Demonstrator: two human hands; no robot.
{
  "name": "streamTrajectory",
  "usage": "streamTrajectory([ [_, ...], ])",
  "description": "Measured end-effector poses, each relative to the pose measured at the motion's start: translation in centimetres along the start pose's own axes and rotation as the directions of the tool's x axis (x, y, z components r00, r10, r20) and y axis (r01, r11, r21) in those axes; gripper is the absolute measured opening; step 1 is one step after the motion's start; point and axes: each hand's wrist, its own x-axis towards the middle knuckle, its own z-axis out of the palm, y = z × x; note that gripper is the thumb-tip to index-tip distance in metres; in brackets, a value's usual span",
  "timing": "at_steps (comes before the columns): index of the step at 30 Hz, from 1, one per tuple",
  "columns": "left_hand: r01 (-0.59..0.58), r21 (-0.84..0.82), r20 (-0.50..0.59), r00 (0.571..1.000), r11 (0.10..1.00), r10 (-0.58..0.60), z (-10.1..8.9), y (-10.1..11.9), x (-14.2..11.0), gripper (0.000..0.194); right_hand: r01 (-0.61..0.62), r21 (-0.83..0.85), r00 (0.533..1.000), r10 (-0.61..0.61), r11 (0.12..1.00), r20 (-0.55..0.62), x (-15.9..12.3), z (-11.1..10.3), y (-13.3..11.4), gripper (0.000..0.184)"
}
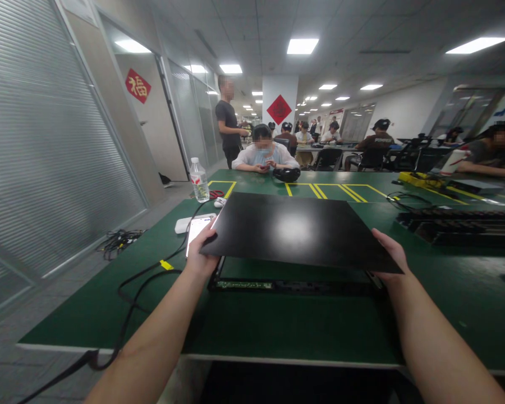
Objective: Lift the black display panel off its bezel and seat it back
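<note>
Between my two hands is a flat black panel point(273, 230), glossy enough to reflect a ceiling light. My left hand point(204, 247) grips its left edge, thumb on top and fingers underneath. At the right edge my right hand point(391, 255) holds it the same way, the fingers mostly hidden below. Under the panel lies a dark frame point(320, 287) with a strip of green circuit board point(244, 285) along its near side. The panel is raised above the frame's near side; whether its far side touches anything is hidden.
Left of the panel are a phone point(196, 230), a white case point(180, 225), a water bottle point(199, 182), red-handled scissors point(216, 194) and a black cable point(130, 297) trailing off the green table point(88, 303). Dark racks point(467, 227) stand at right. A person point(263, 151) sits opposite.
</note>
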Motion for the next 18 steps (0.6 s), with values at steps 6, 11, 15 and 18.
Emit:
streamTrajectory([
  [6, 0.055, 0.039, -0.034, 0.998, 0.998, -0.053, 1.2, 0.0, -0.4, 0.027, 0.075, 0.124, 0.997, -0.079, 0.989, 0.022, 1.0, -0.3, -0.3, 0.03],
  [11, 0.171, 0.279, -0.077, 0.985, 0.945, -0.155, 0.4, -0.8, 0.1, 0.031, 0.209, 0.262, 0.974, -0.177, 0.942, -0.141, 1.0, -0.3, -1.0, 0.029],
  [15, 0.083, 0.589, -0.074, 0.996, 0.804, -0.049, -0.6, -1.5, 0.6, 0.041, 0.319, 0.31, 0.932, -0.236, 0.896, -0.275, 0.7, 0.3, -1.1, 0.024],
  [18, -0.063, 0.725, 0.059, 0.998, 0.686, 0.029, -1.0, -1.8, 0.6, 0.037, 0.42, 0.307, 0.883, -0.306, 0.854, -0.356, 0.9, 0.7, -0.9, 0.018],
])
